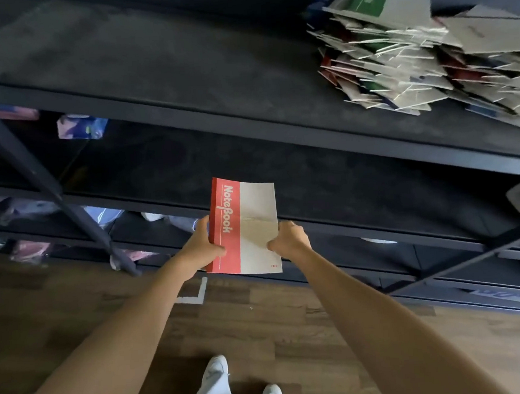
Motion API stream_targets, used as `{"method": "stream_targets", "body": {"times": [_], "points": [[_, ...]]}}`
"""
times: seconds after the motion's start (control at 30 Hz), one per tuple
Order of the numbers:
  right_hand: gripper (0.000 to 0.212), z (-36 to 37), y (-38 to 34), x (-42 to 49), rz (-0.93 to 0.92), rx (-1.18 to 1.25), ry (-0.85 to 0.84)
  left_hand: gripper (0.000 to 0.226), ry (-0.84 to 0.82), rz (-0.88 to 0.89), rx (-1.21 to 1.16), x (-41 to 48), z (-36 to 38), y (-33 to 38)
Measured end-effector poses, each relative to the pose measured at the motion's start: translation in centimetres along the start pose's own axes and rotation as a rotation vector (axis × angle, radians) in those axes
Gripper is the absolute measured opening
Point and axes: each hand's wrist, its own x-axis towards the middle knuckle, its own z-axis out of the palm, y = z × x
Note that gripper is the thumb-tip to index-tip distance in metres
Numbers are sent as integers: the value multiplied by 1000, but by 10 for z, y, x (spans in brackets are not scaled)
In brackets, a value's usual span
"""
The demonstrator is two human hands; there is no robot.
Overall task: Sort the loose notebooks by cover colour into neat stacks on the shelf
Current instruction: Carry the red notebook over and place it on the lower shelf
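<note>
Left hand [202, 247] and right hand [289, 239] pinch the red notebook [247, 216] by opposite edges, far from the pile [397, 64].

Stockroom: dark shelving [247, 127], heaped notebooks [412, 57].

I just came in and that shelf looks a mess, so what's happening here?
A person holds one red-and-grey notebook in both hands in front of the dark shelf. The left hand grips its red spine side and the right hand grips its grey edge. A jumbled pile of loose notebooks lies at the right of the upper board. No neat colour stack shows on the shelf, so the sorting looks barely begun.
</note>
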Motion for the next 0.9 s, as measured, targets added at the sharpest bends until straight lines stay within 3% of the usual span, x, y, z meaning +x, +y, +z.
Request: {"method": "stream_targets", "body": {"times": [0.13,0.33,0.57,0.73,0.8,0.9], "points": [[36,8,-20,19,-2,-3,41,73,31,-20,-112,31,-16,-6],[59,29,-48,47,-42,-213,55,73,140,-50,-162,78,-30,-19],[54,53,-60,74,-63,-310,73,69,247,-106,-106,117,-47,-38],[52,63,-62,83,-49,-329,72,98,164,-175,-149,132,-53,-43],[53,65,-64,83,-41,-329,65,93,165,-132,-43,131,-52,-46],[54,68,-66,83,-38,-333,51,68,275,-72,22,133,-48,-49]]}}
